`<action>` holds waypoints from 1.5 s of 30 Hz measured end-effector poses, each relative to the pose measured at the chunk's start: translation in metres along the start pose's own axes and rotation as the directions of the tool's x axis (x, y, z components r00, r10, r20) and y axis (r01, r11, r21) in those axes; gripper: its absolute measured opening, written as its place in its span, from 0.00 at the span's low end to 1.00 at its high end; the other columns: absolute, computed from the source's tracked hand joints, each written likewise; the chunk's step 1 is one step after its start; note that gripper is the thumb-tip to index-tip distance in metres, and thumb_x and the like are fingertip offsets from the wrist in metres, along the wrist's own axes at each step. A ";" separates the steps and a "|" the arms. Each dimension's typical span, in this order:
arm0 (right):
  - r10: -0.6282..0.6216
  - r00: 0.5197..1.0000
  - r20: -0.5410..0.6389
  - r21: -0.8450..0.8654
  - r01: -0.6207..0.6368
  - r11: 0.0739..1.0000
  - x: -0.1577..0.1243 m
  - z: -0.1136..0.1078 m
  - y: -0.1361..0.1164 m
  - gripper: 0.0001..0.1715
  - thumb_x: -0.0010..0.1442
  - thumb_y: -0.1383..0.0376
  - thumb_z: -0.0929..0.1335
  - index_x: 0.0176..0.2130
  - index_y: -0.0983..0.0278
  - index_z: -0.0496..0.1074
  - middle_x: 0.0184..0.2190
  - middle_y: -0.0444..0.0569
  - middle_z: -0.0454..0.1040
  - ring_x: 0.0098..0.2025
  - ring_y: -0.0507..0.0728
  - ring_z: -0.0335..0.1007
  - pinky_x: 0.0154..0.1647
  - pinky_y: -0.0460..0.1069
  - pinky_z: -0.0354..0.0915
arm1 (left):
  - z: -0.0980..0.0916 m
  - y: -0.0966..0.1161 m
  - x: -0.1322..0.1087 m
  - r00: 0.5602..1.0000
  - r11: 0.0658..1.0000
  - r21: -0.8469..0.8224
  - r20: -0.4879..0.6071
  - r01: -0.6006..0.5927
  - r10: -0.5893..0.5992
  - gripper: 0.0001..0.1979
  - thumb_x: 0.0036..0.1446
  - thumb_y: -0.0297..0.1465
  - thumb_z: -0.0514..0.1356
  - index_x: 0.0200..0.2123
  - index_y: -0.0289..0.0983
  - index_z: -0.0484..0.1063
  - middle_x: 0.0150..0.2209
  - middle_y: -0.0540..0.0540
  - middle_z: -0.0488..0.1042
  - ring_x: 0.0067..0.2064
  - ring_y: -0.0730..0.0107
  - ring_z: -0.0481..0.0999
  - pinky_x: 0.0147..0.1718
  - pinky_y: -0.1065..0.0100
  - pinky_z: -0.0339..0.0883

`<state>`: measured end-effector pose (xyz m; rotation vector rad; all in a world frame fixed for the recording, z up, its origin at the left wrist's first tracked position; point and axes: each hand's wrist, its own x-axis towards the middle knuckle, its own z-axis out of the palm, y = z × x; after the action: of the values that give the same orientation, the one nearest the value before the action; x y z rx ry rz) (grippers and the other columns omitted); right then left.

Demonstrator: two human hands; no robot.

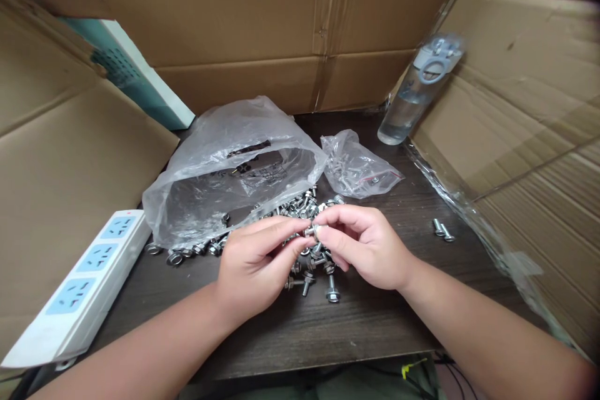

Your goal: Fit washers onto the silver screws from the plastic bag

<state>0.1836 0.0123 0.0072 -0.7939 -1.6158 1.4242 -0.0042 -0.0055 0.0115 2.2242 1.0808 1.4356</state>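
In the middle of the head view, a small silvery bolt [310, 231] is held between the fingertips of both hands. My left hand [255, 265] pinches it from the left, thumb and forefinger closed. From the right, the thumb and forefinger of my right hand [370, 247] are closed on its other end. Fingers cover much of the bolt, so I cannot tell whether a washer or nut is on it. Beneath and behind the hands spreads a pile of flanged bolts [307, 203]. One bolt with a washer [332, 290] lies nearer the front.
A large open plastic bag [187, 178] lies behind the pile, a smaller bag of screws [359, 169] beside it. Two bolts [443, 230] lie apart on the right. A power strip [89, 281] stands left, a water bottle [407, 103] back right. Cardboard walls [244, 12] surround the table.
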 end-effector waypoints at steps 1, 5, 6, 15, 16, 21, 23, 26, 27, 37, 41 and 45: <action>0.000 1.000 0.008 -0.010 0.000 1.000 0.000 0.000 -0.001 0.09 0.64 0.62 0.68 0.35 0.66 0.72 0.21 0.41 0.66 0.18 0.46 0.59 0.18 0.43 0.57 | 0.000 0.000 0.000 1.000 1.000 0.008 0.000 -0.027 0.027 0.09 0.54 0.23 0.65 0.39 0.38 0.79 0.32 0.47 0.81 0.30 0.74 0.79 0.30 0.76 0.73; 0.057 0.998 0.034 -0.012 -0.057 0.998 0.000 -0.001 0.000 0.15 0.65 0.60 0.66 0.29 0.66 0.69 0.16 0.39 0.62 0.16 0.46 0.57 0.17 0.44 0.56 | 0.001 -0.002 -0.002 0.998 0.997 0.037 0.011 -0.064 0.064 0.10 0.54 0.23 0.65 0.40 0.38 0.79 0.32 0.47 0.81 0.31 0.73 0.80 0.31 0.76 0.74; 0.089 0.995 0.042 0.002 -0.089 0.996 0.001 -0.001 0.001 0.18 0.65 0.58 0.66 0.27 0.65 0.67 0.15 0.38 0.60 0.16 0.47 0.56 0.17 0.44 0.55 | 0.001 -0.002 -0.002 0.998 0.997 0.038 0.013 -0.063 0.062 0.10 0.54 0.24 0.65 0.40 0.39 0.79 0.32 0.46 0.81 0.31 0.73 0.80 0.31 0.75 0.74; 0.117 0.993 -0.022 0.156 -0.112 0.981 0.003 -0.003 0.010 0.17 0.65 0.53 0.66 0.38 0.64 0.69 0.18 0.36 0.58 0.16 0.46 0.54 0.15 0.44 0.55 | 0.001 0.000 0.002 0.982 0.981 0.016 -0.007 0.191 -0.191 0.05 0.53 0.29 0.66 0.35 0.37 0.81 0.30 0.47 0.82 0.28 0.71 0.79 0.26 0.75 0.72; 0.090 0.996 -0.020 0.160 -0.085 0.983 0.002 -0.003 0.009 0.15 0.65 0.55 0.66 0.39 0.64 0.70 0.19 0.37 0.59 0.16 0.46 0.55 0.16 0.43 0.56 | 0.001 0.000 0.002 0.976 0.976 0.004 -0.014 0.218 -0.218 0.05 0.52 0.29 0.67 0.35 0.37 0.81 0.30 0.47 0.82 0.27 0.71 0.79 0.25 0.74 0.72; -0.022 0.999 -0.026 0.074 0.024 0.997 -0.002 0.000 0.003 0.09 0.63 0.64 0.68 0.44 0.65 0.70 0.25 0.41 0.65 0.20 0.46 0.58 0.20 0.43 0.59 | 0.003 -0.002 0.001 0.936 0.933 -0.094 -0.026 0.347 -0.351 0.06 0.51 0.30 0.68 0.35 0.37 0.82 0.30 0.47 0.82 0.27 0.71 0.79 0.25 0.74 0.73; -0.025 1.000 -0.015 0.057 0.026 0.998 -0.002 0.001 0.003 0.10 0.63 0.65 0.68 0.45 0.65 0.70 0.25 0.41 0.64 0.21 0.46 0.58 0.20 0.43 0.59 | 0.003 -0.003 0.001 0.925 0.918 -0.134 -0.025 0.372 -0.379 0.06 0.50 0.30 0.68 0.35 0.37 0.82 0.31 0.47 0.82 0.28 0.70 0.80 0.27 0.73 0.74; -0.009 1.000 -0.012 0.039 0.010 0.999 0.000 0.001 0.003 0.09 0.63 0.65 0.68 0.44 0.65 0.71 0.24 0.41 0.64 0.20 0.46 0.59 0.19 0.43 0.59 | 0.003 -0.003 0.001 0.929 0.921 -0.143 -0.019 0.364 -0.370 0.06 0.50 0.29 0.68 0.35 0.38 0.82 0.31 0.47 0.82 0.27 0.70 0.79 0.26 0.74 0.74; -0.001 1.000 -0.011 0.036 0.002 0.999 0.000 0.001 0.003 0.08 0.63 0.65 0.68 0.44 0.65 0.71 0.24 0.41 0.65 0.20 0.46 0.59 0.19 0.43 0.58 | 0.002 -0.003 0.001 0.935 0.928 -0.134 -0.015 0.349 -0.354 0.06 0.50 0.29 0.68 0.35 0.38 0.82 0.31 0.47 0.82 0.27 0.71 0.79 0.26 0.74 0.73; -0.158 0.987 -0.021 -0.255 0.147 0.956 0.000 0.000 0.001 0.06 0.63 0.67 0.67 0.37 0.66 0.73 0.29 0.47 0.70 0.30 0.51 0.64 0.31 0.47 0.62 | 0.002 -0.002 0.003 0.992 0.991 -0.053 0.013 0.124 -0.123 0.07 0.52 0.25 0.67 0.36 0.38 0.81 0.31 0.48 0.82 0.29 0.72 0.80 0.30 0.76 0.74; 0.066 0.997 0.029 -0.015 -0.066 0.998 0.002 -0.001 0.002 0.09 0.63 0.63 0.66 0.33 0.66 0.70 0.18 0.39 0.63 0.19 0.47 0.57 0.20 0.44 0.57 | 0.001 -0.006 0.001 0.996 0.997 -0.008 0.027 -0.081 0.081 0.11 0.53 0.22 0.66 0.40 0.37 0.79 0.32 0.47 0.81 0.30 0.74 0.79 0.31 0.77 0.73; 0.289 0.949 0.126 0.245 -0.312 0.918 0.004 -0.001 0.005 0.10 0.59 0.63 0.67 0.28 0.65 0.67 0.13 0.35 0.55 0.14 0.46 0.50 0.15 0.43 0.54 | 0.001 -0.008 -0.001 0.972 0.975 0.017 0.081 -0.223 0.221 0.14 0.53 0.19 0.65 0.44 0.36 0.77 0.35 0.45 0.81 0.35 0.73 0.81 0.38 0.76 0.75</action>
<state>0.1828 0.0168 0.0034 -0.8591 -1.3684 1.8720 -0.0072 -0.0007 0.0061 2.4633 0.8527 1.4099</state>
